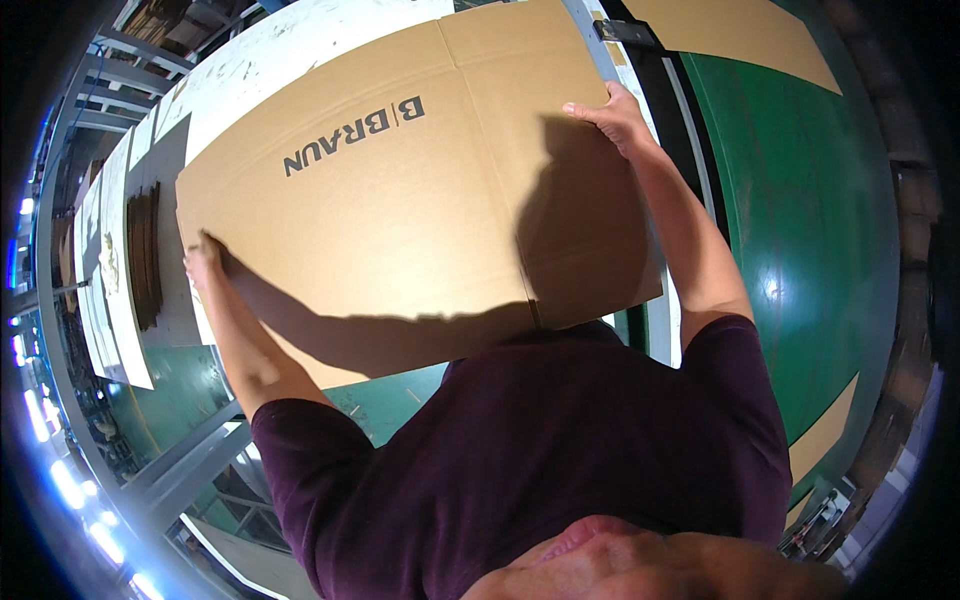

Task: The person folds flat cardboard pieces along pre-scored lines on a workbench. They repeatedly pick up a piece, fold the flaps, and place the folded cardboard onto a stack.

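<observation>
A large brown cardboard sheet [400, 240] with dark printing and a crease across its right part spans the space in front of me. My left hand [204, 264] is closed on its left edge, the fingers partly hidden at the rim. At the right edge, my right hand [617, 120] grips the sheet with the thumb lying on its upper face and the other fingers mostly out of sight. Shadows of my head and left arm fall over the board. Its near edge comes close to my torso.
A white work surface [265, 65] lies beyond the sheet. Right of it runs a green belt [800, 270] carrying a cardboard piece [745, 38]. A black bracket [627, 32] stands by the sheet's far right corner. Stacked cardboard [145, 255] sits at left, near metal framing [190, 465].
</observation>
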Demonstrator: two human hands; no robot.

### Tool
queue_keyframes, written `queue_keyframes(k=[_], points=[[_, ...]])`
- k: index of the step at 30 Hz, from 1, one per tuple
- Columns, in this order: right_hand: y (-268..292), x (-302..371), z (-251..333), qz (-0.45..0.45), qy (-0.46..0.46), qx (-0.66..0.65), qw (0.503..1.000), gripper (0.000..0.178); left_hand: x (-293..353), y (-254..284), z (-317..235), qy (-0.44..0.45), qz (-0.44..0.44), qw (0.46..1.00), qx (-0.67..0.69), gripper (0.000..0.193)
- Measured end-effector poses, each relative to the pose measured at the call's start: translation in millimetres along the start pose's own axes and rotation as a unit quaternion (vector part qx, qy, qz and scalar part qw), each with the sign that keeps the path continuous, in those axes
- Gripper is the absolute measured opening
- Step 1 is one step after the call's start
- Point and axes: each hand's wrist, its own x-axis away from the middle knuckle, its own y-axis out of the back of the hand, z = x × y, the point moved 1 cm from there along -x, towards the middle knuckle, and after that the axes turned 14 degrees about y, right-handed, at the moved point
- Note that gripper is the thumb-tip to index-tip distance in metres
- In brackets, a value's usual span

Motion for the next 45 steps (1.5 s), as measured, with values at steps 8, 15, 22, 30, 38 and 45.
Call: queue_keyframes(k=[8, 15, 22, 30, 38, 45], points=[[-6, -1, -6, -0.019, -0.010, 0.075, 0.997, 0.061, -36, -20, 24, 0.002, -0.068, 0.996, 0.060, 0.048], [-8, -7, -4, -0.002, 0.013, 0.070, 0.997, 0.067, -43, -33, 25, -0.004, -0.076, 0.996, 0.046, 0.042], [-16, -27, -12, 0.025, 0.075, 0.117, 0.990, 0.064, -35, -14, -2, -0.128, 0.001, 0.991, -0.029, 0.064], [-27, -8, -16, 0.006, 0.088, 0.149, 0.985, 0.067, 398, 56, -19, -0.641, 0.230, 0.680, 0.273, 0.057], [-25, -3, -26, 0.024, 0.058, 0.043, 0.997, 0.082, 489, 89, 71, -0.665, 0.255, 0.689, 0.133, 0.060], [37, -59, -118, -0.162, 0.098, -0.147, 0.971, 0.059, 506, 72, 85, -0.682, 0.183, 0.708, 0.020, 0.053]])
